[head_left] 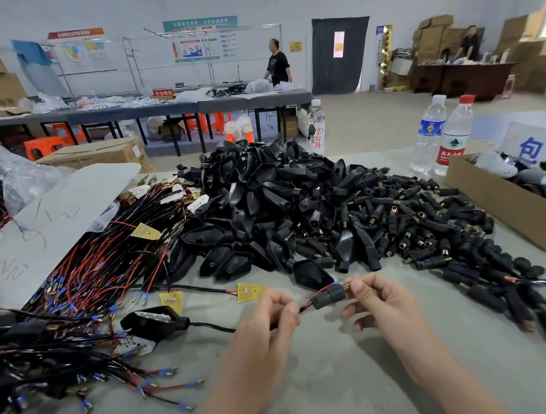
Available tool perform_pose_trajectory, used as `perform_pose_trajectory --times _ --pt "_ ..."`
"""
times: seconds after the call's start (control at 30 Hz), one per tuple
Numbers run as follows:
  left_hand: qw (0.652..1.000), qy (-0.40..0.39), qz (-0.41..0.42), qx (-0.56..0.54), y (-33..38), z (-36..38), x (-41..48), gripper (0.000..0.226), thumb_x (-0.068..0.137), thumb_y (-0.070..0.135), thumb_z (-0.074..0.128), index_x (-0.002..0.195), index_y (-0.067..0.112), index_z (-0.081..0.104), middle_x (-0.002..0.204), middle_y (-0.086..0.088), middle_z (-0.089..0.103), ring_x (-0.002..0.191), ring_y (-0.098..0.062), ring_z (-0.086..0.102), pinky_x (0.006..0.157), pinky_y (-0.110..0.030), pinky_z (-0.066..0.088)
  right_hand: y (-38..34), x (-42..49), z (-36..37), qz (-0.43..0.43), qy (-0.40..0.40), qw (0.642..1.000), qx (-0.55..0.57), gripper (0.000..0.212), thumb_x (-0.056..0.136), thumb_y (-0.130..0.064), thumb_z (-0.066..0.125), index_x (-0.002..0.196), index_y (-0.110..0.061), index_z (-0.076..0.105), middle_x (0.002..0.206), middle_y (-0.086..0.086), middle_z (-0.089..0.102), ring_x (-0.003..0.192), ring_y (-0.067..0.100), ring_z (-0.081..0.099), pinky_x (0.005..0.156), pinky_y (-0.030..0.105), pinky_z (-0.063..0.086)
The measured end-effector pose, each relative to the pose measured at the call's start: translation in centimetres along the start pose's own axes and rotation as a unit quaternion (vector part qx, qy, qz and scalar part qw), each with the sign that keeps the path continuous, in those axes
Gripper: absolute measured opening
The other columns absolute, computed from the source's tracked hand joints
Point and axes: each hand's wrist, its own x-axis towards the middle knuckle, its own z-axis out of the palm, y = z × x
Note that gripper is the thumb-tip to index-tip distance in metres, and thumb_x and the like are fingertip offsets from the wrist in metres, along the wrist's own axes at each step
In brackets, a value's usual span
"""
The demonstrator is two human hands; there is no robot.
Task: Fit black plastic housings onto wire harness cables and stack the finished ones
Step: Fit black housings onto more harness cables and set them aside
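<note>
As we work, a black housing (329, 296) meets its cable (305, 307) between our hands.
Our right hand (385, 302) pinches the black housing at its brass-tipped end, and our left hand (270, 320) pinches the red-and-black cable just beside it. Both lie on one line, left to right, so the push likely runs along that axis. How far the cable is seated we cannot tell.

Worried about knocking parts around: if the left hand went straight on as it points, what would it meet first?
Probably the lone black housing lying just beyond the left hand, at the near edge of the pile; depth is unclear.
</note>
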Motion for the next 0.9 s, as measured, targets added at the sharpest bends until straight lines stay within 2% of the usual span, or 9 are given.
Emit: perform_pose_trajectory --times 0.1,0.2,0.37,0.47,0.6,0.73,0.9 --pt "0.995 -0.022 0.068 0.073 -0.2 0.2 -0.2 0.022 0.101 0.048 0.042 0.102 0.034 0.058 0.082 0.014 0.062 0.077 -0.011 0.06 0.077 -0.037 0.053 -0.1 0.0 -0.3 -0.003 0.011 1.0 0.004 0.022 0.097 -0.022 0.056 0.091 -0.002 0.062 0.088 0.012 0.076 0.067 0.021 0.071 0.051 0.026 0.054" --pt "0.986 0.009 0.108 0.125 0.0 0.1 -0.1 0.02 0.102 0.039 0.047 0.102 0.029 0.064 0.076 0.025 0.055 0.077 -0.002 0.055 0.074 -0.026 0.045 -0.1 -0.1 -0.2 -0.003 0.019 1.0 0.005 0.021 0.1 -0.022 0.053 0.089 -0.005 0.058 0.088 0.012 0.076 0.07 0.023 0.074 0.05 0.025 0.053" --pt "0.979 0.046 0.104 0.17 -0.2 -0.1 0.4 0.015 0.1 0.034 0.051 0.097 0.026 0.065 0.081 0.027 0.057 0.086 0.002 0.053 0.078 -0.021 0.04 -0.1 -0.1 0.0 -0.003 0.037 0.999 0.014 0.022 0.102 -0.02 0.049 0.094 -0.002 0.055 0.09 0.005 0.077 0.072 0.024 0.075 0.048 0.023 0.052" --pt "0.977 0.063 0.094 0.178 -0.3 -0.3 0.4 0.025 0.098 0.039 0.045 0.095 0.024 0.065 0.079 0.02 0.06 0.085 -0.003 0.051 0.075 -0.02 0.038 0.0 0.0 0.0 -0.004 0.05 0.999 0.012 0.022 0.102 -0.021 0.049 0.096 -0.002 0.058 0.09 0.004 0.077 0.072 0.022 0.075 0.05 0.024 0.053" --pt "0.978 0.064 0.074 0.186 -0.4 -0.5 0.4 0.035 0.096 0.048 0.036 0.094 0.026 0.064 0.073 0.024 0.054 0.083 -0.003 0.05 0.071 -0.015 0.034 0.1 0.3 -0.1 -0.008 0.065 0.998 0.011 0.021 0.102 -0.021 0.05 0.093 -0.005 0.059 0.091 0.005 0.077 0.074 0.023 0.075 0.05 0.024 0.054" --pt "0.973 0.074 0.072 0.205 -0.6 -0.9 0.7 0.016 0.099 0.033 0.053 0.094 0.024 0.066 0.077 0.023 0.057 0.08 -0.008 0.051 0.069 -0.021 0.037 0.2 0.4 -0.2 -0.014 0.08 0.997 0.015 0.021 0.103 -0.02 0.049 0.09 -0.006 0.058 0.086 0.005 0.076 0.072 0.024 0.075 0.05 0.025 0.055" --pt "0.974 0.074 0.047 0.209 -1.1 -2.0 1.0 0.013 0.099 0.03 0.056 0.096 0.023 0.066 0.084 0.024 0.059 0.085 -0.007 0.049 0.077 -0.03 0.042 0.3 0.3 0.2 -0.011 0.074 0.997 0.028 0.02 0.102 -0.018 0.05 0.091 -0.005 0.059 0.082 0.003 0.075 0.069 0.023 0.074 0.05 0.024 0.054"
